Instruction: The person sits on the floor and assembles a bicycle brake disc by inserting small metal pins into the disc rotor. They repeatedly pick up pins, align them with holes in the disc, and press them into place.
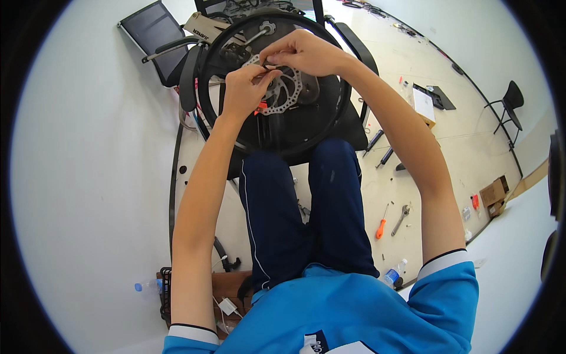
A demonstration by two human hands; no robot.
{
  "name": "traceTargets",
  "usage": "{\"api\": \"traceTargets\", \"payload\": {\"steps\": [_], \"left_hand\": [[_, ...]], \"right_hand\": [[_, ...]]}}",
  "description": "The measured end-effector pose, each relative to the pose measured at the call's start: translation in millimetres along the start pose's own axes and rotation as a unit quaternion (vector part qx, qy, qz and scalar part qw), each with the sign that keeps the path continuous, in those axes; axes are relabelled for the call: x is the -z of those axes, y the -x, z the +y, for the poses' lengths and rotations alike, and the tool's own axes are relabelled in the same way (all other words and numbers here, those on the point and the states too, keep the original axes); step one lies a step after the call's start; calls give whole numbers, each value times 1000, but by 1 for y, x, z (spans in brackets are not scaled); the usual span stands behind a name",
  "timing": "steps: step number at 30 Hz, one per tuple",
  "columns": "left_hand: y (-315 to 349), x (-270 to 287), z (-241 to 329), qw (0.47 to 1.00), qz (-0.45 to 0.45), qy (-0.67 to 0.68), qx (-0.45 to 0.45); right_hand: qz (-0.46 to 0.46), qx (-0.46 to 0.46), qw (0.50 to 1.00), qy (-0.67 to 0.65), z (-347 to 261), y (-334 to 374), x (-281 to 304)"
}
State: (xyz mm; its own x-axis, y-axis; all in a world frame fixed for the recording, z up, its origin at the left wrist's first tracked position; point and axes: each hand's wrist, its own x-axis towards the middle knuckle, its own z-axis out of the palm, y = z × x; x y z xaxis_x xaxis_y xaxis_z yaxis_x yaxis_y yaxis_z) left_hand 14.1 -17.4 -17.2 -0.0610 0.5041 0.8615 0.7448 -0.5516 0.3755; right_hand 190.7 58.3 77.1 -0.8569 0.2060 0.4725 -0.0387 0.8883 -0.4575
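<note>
A black-rimmed wheel (205, 88) lies across a black office chair before my knees. At its middle sits a perforated metal brake disc (293, 100), with a small orange-red piece (261, 107) beside its lower left edge. My left hand (243, 88) is over the left side of the disc, thumb and fingers pinched together. From the right, my right hand (306, 53) reaches above the disc with its fingertips closed close to the left ones. Something small and dark seems to be between the fingertips, too small to name.
On the floor to the right lie an orange-handled screwdriver (381, 229), an adjustable wrench (401, 219) and a plastic bottle (394, 272). A cardboard box (494, 192) and a black chair (510, 106) stand farther right. A dark monitor-like panel (154, 35) leans at the wall, upper left.
</note>
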Motion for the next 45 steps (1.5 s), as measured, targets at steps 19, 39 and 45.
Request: {"api": "traceTargets", "payload": {"steps": [19,39,45], "left_hand": [[-2,2,2,998,-20,-59,3],[15,-12,-5,999,37,-29,25],[10,-7,6,997,16,-64,45]], "right_hand": [[4,83,948,309,-10,4,-34],[104,64,989,85,-6,26,-28],[14,-55,985,-166,4,19,-16]]}}
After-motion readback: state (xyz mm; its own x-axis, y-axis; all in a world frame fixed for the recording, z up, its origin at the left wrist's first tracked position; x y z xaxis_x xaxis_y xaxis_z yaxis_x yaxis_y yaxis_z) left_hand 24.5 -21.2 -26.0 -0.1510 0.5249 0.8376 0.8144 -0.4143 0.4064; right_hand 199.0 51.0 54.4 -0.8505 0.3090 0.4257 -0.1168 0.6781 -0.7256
